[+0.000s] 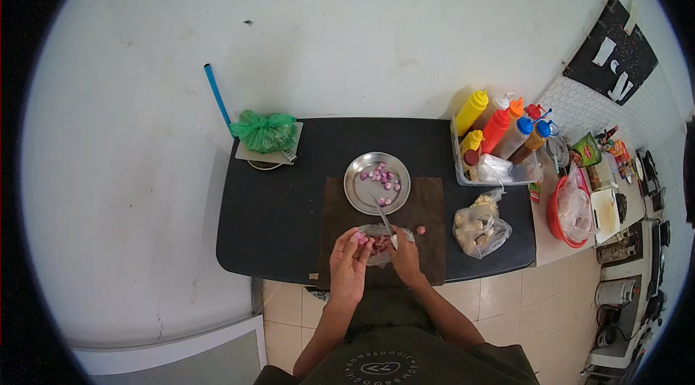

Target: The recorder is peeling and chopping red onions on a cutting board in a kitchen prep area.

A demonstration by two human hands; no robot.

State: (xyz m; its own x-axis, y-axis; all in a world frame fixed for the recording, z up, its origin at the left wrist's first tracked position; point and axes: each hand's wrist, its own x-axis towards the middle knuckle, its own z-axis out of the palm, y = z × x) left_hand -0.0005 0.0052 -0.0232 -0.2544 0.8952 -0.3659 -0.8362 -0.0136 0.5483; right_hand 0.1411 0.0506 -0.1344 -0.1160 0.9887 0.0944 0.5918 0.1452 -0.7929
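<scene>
Between its fingertips my left hand (348, 268) holds a shallot (360, 238). My right hand (405, 257) grips the white handle of a small knife (384, 218), whose blade points up and left over the near rim of a round metal plate (351, 200). Several peeled shallots (381, 175) lie on that plate. Below both hands sits a clear plastic bag (378, 260) with reddish pieces in it, partly hidden by my fingers; it rests on a dark brown board (429, 265). One unpeeled shallot (421, 230) lies on the board to the right of my right hand.
A clear bin (478, 183) of squeeze bottles stands at the back right of the black table (271, 222). Nearer is a plastic bag of what looks like garlic (480, 227). A green plastic bag (266, 132) sits back left. Beyond the right edge is a red basin (555, 217).
</scene>
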